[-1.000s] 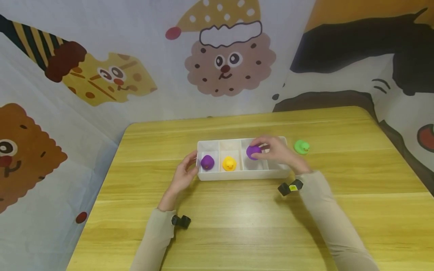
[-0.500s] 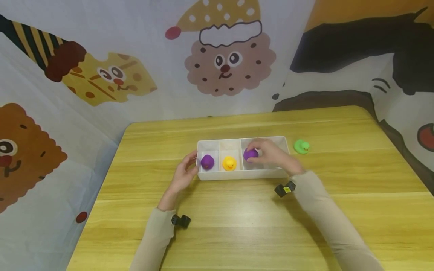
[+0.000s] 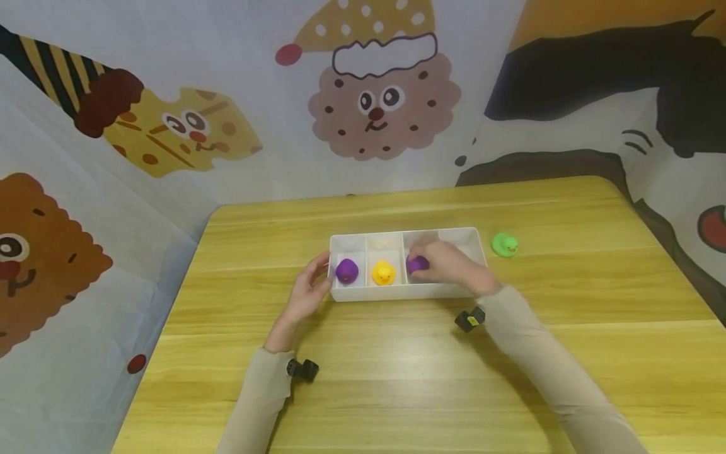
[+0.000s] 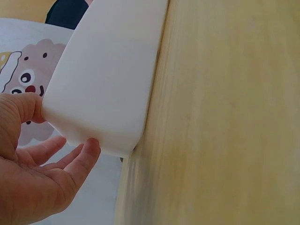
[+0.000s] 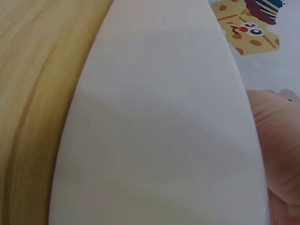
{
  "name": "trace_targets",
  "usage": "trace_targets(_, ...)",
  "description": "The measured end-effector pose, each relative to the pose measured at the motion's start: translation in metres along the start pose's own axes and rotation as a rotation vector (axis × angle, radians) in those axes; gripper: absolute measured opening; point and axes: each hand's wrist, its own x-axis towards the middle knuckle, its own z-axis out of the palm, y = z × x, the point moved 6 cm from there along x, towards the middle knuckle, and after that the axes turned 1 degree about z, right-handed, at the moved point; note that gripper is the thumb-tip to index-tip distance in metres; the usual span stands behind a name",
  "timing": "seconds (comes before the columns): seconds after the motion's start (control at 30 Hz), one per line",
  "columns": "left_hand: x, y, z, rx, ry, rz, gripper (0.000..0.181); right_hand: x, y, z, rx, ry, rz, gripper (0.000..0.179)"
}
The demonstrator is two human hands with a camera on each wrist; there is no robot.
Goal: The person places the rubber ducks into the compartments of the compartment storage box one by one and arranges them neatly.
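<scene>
A white divided box (image 3: pixel 368 293) lies across the table. My left hand (image 3: pixel 309 290) rests at its left end. In the left wrist view, the fingers (image 4: pixel 84 157) are spread and lightly bent against the box's end and rim. With my right hand (image 3: pixel 448 263) I pinch a purple rubber duck (image 3: pixel 418 264) low inside the third compartment from the left; the hand covers part of it. A second purple duck (image 3: pixel 347 271) sits in the leftmost compartment, and a yellow duck (image 3: pixel 384 273) in the one beside it. In the right wrist view, the box's wall (image 5: pixel 159 122) hides the fingertips.
A green rubber duck (image 3: pixel 504 244) stands on the wooden table (image 3: pixel 374 372), just off the box's right end. Behind the table hangs a cloth (image 3: pixel 272 139) printed with cartoon figures. Each forearm wears a small black wrist device.
My right hand has moved left and down with the purple duck, from above the box into the third compartment. The left hand has stayed at the box's end.
</scene>
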Motion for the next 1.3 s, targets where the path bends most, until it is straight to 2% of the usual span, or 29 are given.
trace_targets(0.3, 0.0003, 0.001, 0.0005, -0.002, 0.0, -0.001, 0.053, 0.001, -0.0033, 0.0035, -0.077, -0.012, -0.01, 0.022)
trace_targets(0.6, 0.0002, 0.0011, 0.0004, 0.0, 0.001, -0.004, 0.052, 0.0022, -0.0021, 0.0051, -0.072, -0.069, 0.096, 0.02)
trace_targets(0.9, 0.0, -0.0006, 0.0001, 0.002, 0.006, -0.001, 0.052, 0.0032, -0.0022, 0.0066, -0.094, -0.095, 0.138, 0.018)
trace_targets(1.03, -0.0003, -0.0002, 0.0003, 0.006, 0.008, 0.007, 0.052, 0.0033, -0.0014, 0.0063, -0.067, -0.063, 0.128, 0.017)
trace_targets(1.3, 0.0, 0.0002, 0.0006, -0.002, 0.008, -0.006, 0.052, 0.002, 0.0003, -0.0026, 0.031, 0.067, 0.061, 0.025)
